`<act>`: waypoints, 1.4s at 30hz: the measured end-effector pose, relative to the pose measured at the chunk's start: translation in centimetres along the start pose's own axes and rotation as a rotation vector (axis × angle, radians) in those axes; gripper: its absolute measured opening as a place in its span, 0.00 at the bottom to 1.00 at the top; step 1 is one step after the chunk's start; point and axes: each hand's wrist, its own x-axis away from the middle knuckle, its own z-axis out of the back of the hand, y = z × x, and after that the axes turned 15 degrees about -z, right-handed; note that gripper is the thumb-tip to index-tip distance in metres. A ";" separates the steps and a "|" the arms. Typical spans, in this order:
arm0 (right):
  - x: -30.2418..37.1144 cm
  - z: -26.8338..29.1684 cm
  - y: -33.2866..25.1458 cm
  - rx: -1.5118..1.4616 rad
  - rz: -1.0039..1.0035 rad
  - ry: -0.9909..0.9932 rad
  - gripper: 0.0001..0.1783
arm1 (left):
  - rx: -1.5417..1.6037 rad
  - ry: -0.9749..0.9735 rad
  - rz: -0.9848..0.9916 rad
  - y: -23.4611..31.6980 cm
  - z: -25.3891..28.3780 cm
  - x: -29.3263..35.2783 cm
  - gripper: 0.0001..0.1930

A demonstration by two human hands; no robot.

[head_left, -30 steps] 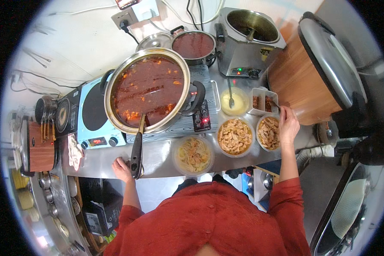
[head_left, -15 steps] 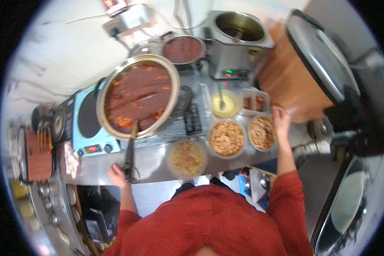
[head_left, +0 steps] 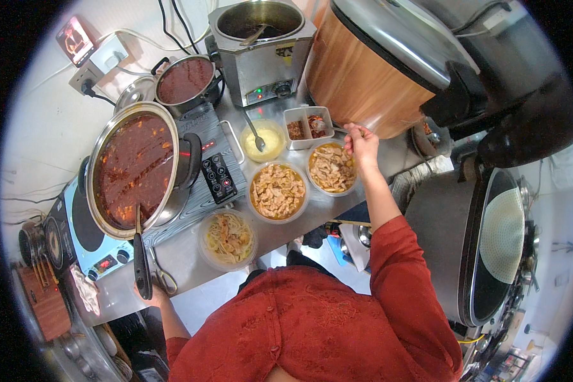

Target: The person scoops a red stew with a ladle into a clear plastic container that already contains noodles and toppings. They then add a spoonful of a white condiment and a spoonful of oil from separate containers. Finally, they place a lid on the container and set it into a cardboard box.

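Note:
My right hand (head_left: 362, 148) is closed in a pinch on what looks like a small spoon (head_left: 340, 130), whose thin handle reaches toward a white divided box (head_left: 288, 114) of chilli seasonings. Just below that hand sits a round tub of sliced meat in broth (head_left: 332, 167). A second meat tub (head_left: 277, 191) stands to its left, with a tub of noodles or sprouts (head_left: 228, 239) nearer me. My left hand (head_left: 150, 297) is low at the counter edge, partly behind the black handle of a ladle (head_left: 143, 264); its fingers are mostly hidden. The ladle rests in a big pot of red sauce (head_left: 134, 167).
A smaller sauce pot (head_left: 184, 80), a steel warmer (head_left: 261, 63) and a large wood-patterned cooker (head_left: 363, 70) line the back. A bowl of pale yellow paste with a spoon (head_left: 263, 141) stands mid-counter. Scissors (head_left: 163, 275) lie beside the ladle. A blue hotplate (head_left: 95, 232) is left.
The view has turned and shifted right, so the counter appears tilted and the pots sit further left. My right hand now reaches above the right meat tub, beside the seasoning box.

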 end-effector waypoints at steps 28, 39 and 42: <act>0.4 0.9 -1.4 -0.127 -0.092 -0.105 0.11 | -0.115 0.042 -0.023 2.7 1.0 0.1 0.30; 10.1 -0.1 0.4 0.005 -0.240 -0.358 0.14 | -0.096 -0.029 -0.007 0.4 0.4 0.2 0.14; 12.3 -0.8 1.5 0.133 -0.132 -0.346 0.15 | -0.179 -0.067 0.017 0.2 0.2 0.2 0.13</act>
